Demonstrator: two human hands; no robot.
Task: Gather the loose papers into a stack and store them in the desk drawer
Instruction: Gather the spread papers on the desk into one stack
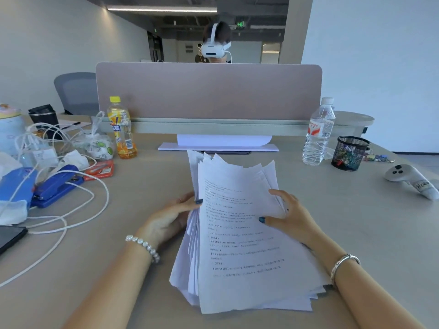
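**Uneven stack of papers in both my hands**

My left hand (174, 216) and right hand (288, 213) each have a closed grip on opposite long edges of the papers (240, 236), thin white printed sheets, fanned and ragged-edged. The stack lies mid-bench (344, 210), long axis running 6 to 12 o'clock. At 9 o'clock lie a blue stapler (55, 186) and looping white cables (78, 210); at 2 o'clock, a mesh pen cup (350, 153).
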